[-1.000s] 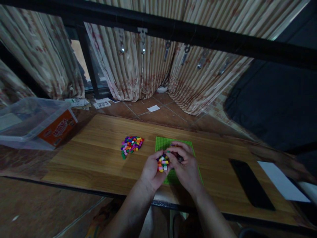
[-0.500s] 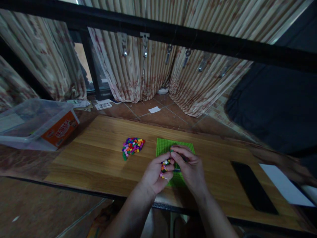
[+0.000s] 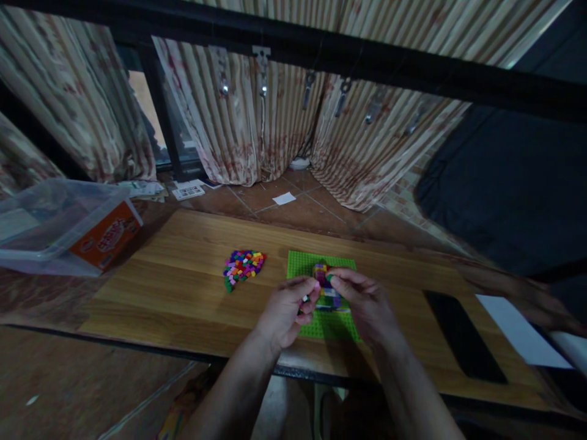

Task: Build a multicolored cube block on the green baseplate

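Note:
A green studded baseplate [image 3: 298, 264] lies on the table below both hands. On it stands a multicoloured brick build [image 3: 328, 294], with yellow, purple and pale bricks showing and the rest hidden behind my fingers. My left hand [image 3: 288, 310] is closed around several small toy bricks [image 3: 304, 299], and a pink brick [image 3: 317, 285] shows at its thumb tip. Between the thumb and fingers of my right hand [image 3: 367, 299] a green brick [image 3: 329, 278] is pinched, close over the build. Whether it touches the build I cannot tell.
A loose pile of coloured bricks [image 3: 244, 267] lies left of the baseplate on the wooden table [image 3: 183, 287]. At the far left stands a clear plastic bin [image 3: 59, 244] with an orange label. A black flat object [image 3: 463, 336] and a white sheet [image 3: 520, 333] lie to the right.
My hands have drawn apart, the right one shifting to the right with the green brick. More of the build now shows between them, and a pink brick appears at my left fingertips.

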The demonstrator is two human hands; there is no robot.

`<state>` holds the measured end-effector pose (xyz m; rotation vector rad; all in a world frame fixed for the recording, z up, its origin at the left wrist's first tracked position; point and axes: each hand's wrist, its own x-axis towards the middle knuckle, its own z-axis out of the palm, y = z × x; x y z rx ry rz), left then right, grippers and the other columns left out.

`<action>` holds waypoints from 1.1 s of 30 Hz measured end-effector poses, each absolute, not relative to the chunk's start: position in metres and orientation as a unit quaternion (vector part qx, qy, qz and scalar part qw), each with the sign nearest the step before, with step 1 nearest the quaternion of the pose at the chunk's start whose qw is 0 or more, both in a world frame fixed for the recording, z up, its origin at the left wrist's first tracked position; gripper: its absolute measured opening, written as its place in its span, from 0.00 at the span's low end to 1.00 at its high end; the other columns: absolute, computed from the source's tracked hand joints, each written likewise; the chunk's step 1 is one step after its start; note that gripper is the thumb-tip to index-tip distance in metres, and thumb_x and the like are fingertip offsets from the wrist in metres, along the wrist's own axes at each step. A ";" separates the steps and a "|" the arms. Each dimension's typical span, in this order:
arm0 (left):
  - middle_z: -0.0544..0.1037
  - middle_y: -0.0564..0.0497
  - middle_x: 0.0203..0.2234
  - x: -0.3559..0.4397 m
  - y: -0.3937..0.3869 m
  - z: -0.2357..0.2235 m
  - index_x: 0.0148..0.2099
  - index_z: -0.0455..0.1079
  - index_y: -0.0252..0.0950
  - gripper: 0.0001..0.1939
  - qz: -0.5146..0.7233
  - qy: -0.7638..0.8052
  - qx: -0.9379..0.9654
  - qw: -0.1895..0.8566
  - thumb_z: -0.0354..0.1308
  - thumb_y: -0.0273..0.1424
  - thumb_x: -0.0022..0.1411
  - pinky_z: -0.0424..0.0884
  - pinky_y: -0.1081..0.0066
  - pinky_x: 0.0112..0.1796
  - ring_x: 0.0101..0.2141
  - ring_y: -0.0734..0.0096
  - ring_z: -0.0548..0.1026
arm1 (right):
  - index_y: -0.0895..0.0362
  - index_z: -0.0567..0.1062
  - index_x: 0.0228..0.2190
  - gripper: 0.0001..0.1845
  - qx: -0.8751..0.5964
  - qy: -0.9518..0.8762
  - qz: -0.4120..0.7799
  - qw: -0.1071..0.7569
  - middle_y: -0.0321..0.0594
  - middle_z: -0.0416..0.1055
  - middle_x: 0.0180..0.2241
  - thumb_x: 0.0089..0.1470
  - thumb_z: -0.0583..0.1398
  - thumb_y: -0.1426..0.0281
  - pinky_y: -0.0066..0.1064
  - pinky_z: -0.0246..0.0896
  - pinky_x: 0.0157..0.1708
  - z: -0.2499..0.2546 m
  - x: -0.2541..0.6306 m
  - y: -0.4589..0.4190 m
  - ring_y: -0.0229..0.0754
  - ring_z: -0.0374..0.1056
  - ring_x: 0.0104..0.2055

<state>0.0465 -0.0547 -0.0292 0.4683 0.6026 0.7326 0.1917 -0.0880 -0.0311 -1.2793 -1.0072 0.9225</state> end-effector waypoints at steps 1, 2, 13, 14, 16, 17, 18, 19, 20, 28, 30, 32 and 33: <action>0.64 0.56 0.21 0.045 -0.053 -0.029 0.29 0.67 0.30 0.11 0.352 0.289 0.222 0.862 0.66 0.30 0.47 0.43 0.85 0.13 0.16 0.88 0.56 | 0.50 0.81 0.29 0.07 -0.560 -0.425 0.384 0.599 0.36 0.76 0.31 0.45 0.67 0.63 0.35 0.62 0.38 -0.031 0.196 -0.089 0.41 0.69 0.34; 0.64 0.56 0.21 0.044 -0.052 -0.029 0.29 0.67 0.30 0.11 0.355 0.292 0.215 0.861 0.65 0.30 0.48 0.43 0.85 0.13 0.16 0.88 0.57 | 0.50 0.81 0.29 0.07 -0.576 -0.427 0.356 0.599 0.37 0.76 0.31 0.44 0.67 0.63 0.36 0.62 0.38 -0.032 0.200 -0.089 0.41 0.69 0.34; 0.63 0.56 0.20 0.039 -0.041 -0.029 0.30 0.66 0.29 0.05 0.374 0.333 0.138 0.854 0.56 0.25 0.57 0.44 0.85 0.12 0.15 0.89 0.56 | 0.45 0.82 0.32 0.08 -0.665 -0.598 0.056 0.444 0.40 0.74 0.40 0.51 0.63 0.60 0.45 0.59 0.46 -0.059 0.215 -0.088 0.48 0.65 0.45; 0.63 0.56 0.20 0.040 -0.041 -0.029 0.30 0.66 0.29 0.05 0.373 0.335 0.139 0.854 0.56 0.25 0.57 0.44 0.85 0.12 0.15 0.89 0.56 | 0.44 0.82 0.32 0.07 -0.665 -0.602 0.049 0.440 0.39 0.74 0.41 0.51 0.63 0.60 0.45 0.59 0.46 -0.060 0.214 -0.088 0.48 0.64 0.45; 0.63 0.56 0.20 0.040 -0.041 -0.029 0.30 0.66 0.29 0.05 0.373 0.338 0.139 0.853 0.57 0.26 0.57 0.44 0.85 0.12 0.15 0.89 0.56 | 0.44 0.82 0.32 0.06 -0.668 -0.601 0.041 0.436 0.39 0.73 0.42 0.51 0.63 0.61 0.45 0.59 0.47 -0.063 0.213 -0.086 0.48 0.63 0.46; 0.63 0.56 0.20 0.040 -0.041 -0.029 0.30 0.66 0.29 0.05 0.373 0.338 0.139 0.853 0.57 0.26 0.57 0.44 0.85 0.12 0.15 0.89 0.56 | 0.44 0.82 0.32 0.06 -0.670 -0.598 0.039 0.438 0.39 0.73 0.43 0.51 0.64 0.61 0.45 0.58 0.47 -0.064 0.213 -0.086 0.48 0.63 0.47; 0.63 0.56 0.20 0.040 -0.041 -0.030 0.30 0.66 0.29 0.05 0.373 0.336 0.138 0.854 0.57 0.26 0.57 0.44 0.85 0.12 0.15 0.89 0.56 | 0.44 0.82 0.32 0.06 -0.671 -0.594 0.039 0.442 0.39 0.73 0.44 0.50 0.64 0.62 0.45 0.58 0.48 -0.065 0.213 -0.085 0.48 0.63 0.48; 0.63 0.56 0.20 0.039 -0.041 -0.030 0.30 0.66 0.29 0.05 0.373 0.334 0.139 0.854 0.56 0.26 0.57 0.44 0.85 0.12 0.15 0.89 0.56 | 0.44 0.82 0.32 0.06 -0.671 -0.590 0.042 0.447 0.39 0.73 0.45 0.50 0.64 0.62 0.45 0.58 0.48 -0.067 0.214 -0.085 0.48 0.62 0.48; 0.63 0.56 0.20 0.039 -0.041 -0.030 0.30 0.66 0.29 0.05 0.373 0.332 0.140 0.855 0.56 0.26 0.57 0.44 0.85 0.12 0.15 0.89 0.56 | 0.44 0.82 0.32 0.06 -0.670 -0.586 0.046 0.453 0.39 0.73 0.45 0.49 0.65 0.62 0.45 0.58 0.49 -0.068 0.214 -0.084 0.49 0.62 0.49; 0.63 0.56 0.21 0.039 -0.042 -0.031 0.30 0.67 0.29 0.05 0.375 0.330 0.148 0.853 0.58 0.26 0.55 0.44 0.85 0.13 0.16 0.89 0.56 | 0.47 0.81 0.28 0.05 -0.676 -0.559 0.063 0.476 0.39 0.72 0.44 0.46 0.66 0.62 0.46 0.56 0.49 -0.068 0.211 -0.084 0.49 0.64 0.48; 0.63 0.56 0.21 0.039 -0.042 -0.031 0.31 0.67 0.29 0.05 0.375 0.330 0.149 0.853 0.59 0.27 0.55 0.44 0.85 0.13 0.16 0.89 0.56 | 0.48 0.81 0.26 0.04 -0.677 -0.560 0.063 0.474 0.40 0.72 0.43 0.47 0.65 0.62 0.46 0.56 0.49 -0.066 0.210 -0.085 0.49 0.64 0.48; 0.63 0.56 0.21 0.039 -0.042 -0.032 0.31 0.67 0.29 0.05 0.377 0.329 0.152 0.852 0.60 0.27 0.54 0.44 0.85 0.13 0.16 0.89 0.56 | 0.48 0.81 0.26 0.04 -0.675 -0.565 0.065 0.470 0.40 0.72 0.42 0.48 0.65 0.63 0.45 0.55 0.49 -0.063 0.209 -0.086 0.49 0.64 0.48; 0.63 0.56 0.21 0.039 -0.043 -0.032 0.31 0.67 0.29 0.05 0.378 0.329 0.153 0.852 0.60 0.27 0.54 0.44 0.85 0.13 0.16 0.89 0.56 | 0.48 0.81 0.26 0.05 -0.674 -0.567 0.065 0.468 0.40 0.72 0.43 0.48 0.65 0.63 0.45 0.56 0.49 -0.063 0.209 -0.086 0.49 0.63 0.48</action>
